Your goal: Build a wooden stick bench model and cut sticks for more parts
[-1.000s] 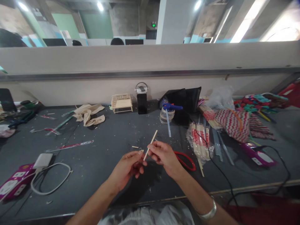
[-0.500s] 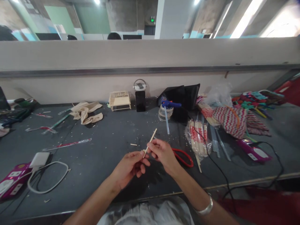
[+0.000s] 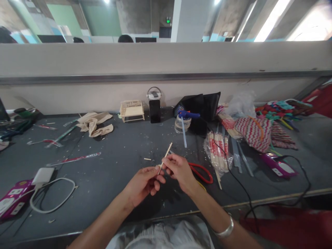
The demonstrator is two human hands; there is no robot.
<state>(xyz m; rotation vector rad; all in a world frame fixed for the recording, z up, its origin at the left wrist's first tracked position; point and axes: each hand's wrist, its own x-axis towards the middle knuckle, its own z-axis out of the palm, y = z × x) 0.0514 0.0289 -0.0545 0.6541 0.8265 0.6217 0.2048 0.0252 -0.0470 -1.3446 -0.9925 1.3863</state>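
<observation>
A thin pale wooden stick (image 3: 167,152) slants up between my two hands above the dark table. My right hand (image 3: 178,170) pinches it around the middle. At its lower end, my left hand (image 3: 145,181) has thumb and fingers closed on small stick pieces, whose exact number is hidden by the fingertips. Just beyond, a short cut stick (image 3: 147,159) lies on the table. Red-handled scissors or pliers (image 3: 203,174) lie partly behind my right hand.
A small wooden furniture model (image 3: 132,111) and a phone (image 3: 155,111) stand at the back. A blue glue gun (image 3: 188,114) rests on a clear jar. Bagged sticks (image 3: 219,152), a black cable and a power strip (image 3: 278,166) lie right; a charger (image 3: 43,175) sits left.
Both hands hold nearly the same pose around the stick. The view has shifted slightly, and a bit of yellow now shows beside my right wrist.
</observation>
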